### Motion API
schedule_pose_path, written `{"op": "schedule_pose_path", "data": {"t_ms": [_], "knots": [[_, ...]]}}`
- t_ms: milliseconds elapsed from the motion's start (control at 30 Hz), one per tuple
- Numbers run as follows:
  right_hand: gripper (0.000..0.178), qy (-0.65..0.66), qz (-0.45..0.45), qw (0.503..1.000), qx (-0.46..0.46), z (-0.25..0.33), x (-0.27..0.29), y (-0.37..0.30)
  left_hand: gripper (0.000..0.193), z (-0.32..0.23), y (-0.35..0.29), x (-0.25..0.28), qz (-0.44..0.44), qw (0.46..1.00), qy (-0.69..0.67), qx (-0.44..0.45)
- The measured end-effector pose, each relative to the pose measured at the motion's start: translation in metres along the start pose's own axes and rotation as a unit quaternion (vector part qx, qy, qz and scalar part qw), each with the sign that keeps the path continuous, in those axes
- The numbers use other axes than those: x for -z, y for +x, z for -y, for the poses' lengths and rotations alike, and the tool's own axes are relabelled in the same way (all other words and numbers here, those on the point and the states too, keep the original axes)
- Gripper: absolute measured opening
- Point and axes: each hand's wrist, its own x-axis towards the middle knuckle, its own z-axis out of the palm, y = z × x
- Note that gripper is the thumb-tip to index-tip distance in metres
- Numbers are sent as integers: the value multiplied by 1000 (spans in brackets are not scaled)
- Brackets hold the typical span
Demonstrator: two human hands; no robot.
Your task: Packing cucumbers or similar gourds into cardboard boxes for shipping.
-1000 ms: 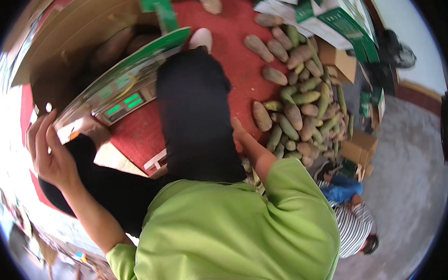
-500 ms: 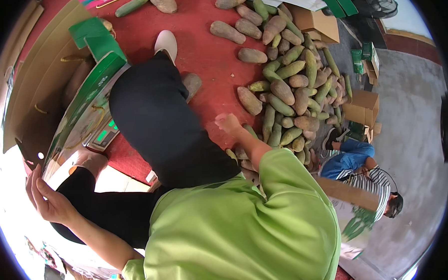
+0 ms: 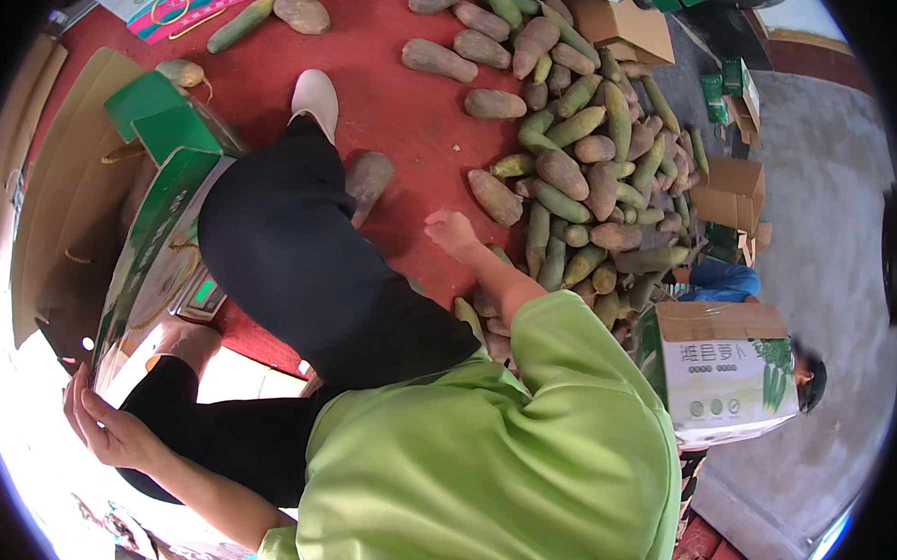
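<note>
- My left hand (image 3: 110, 425) grips the near edge of a green-and-white carton (image 3: 157, 258).
- My right hand (image 3: 451, 230) hovers loosely open, empty, beside the radish pile (image 3: 584, 174) on the red mat (image 3: 401, 112).

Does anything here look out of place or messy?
Mostly the heap of long green-brown roots spread loose over the red mat. A few strays lie far off near the top edge, and one sits right beside the person's shoe.
</note>
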Motion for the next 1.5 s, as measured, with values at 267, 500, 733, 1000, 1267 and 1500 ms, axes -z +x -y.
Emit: {"op": "schedule_pose_path", "data": {"t_ms": [267,500,733,1000,1267,1500], "knots": [[26,-112,35,993,0,26,16,-22,29,-9,3,-2,-5,1000,5,28],[26,-210,43,973,-87,-6,46,-38,31,-7,2,0,-4,1000,5,22],[26,-130,101,982,-92,4,13,-62,31,-5,3,-4,-3,999,-8,32],[39,-490,-51,868,-63,45,84,-49,27,-11,0,11,6,999,4,44],[37,-569,-24,791,-223,-50,163,-63,11,-31,16,-1,-35,998,-46,22],[47,-504,-30,859,-89,9,164,-46,9,-28,18,4,-42,999,-32,11]]}}
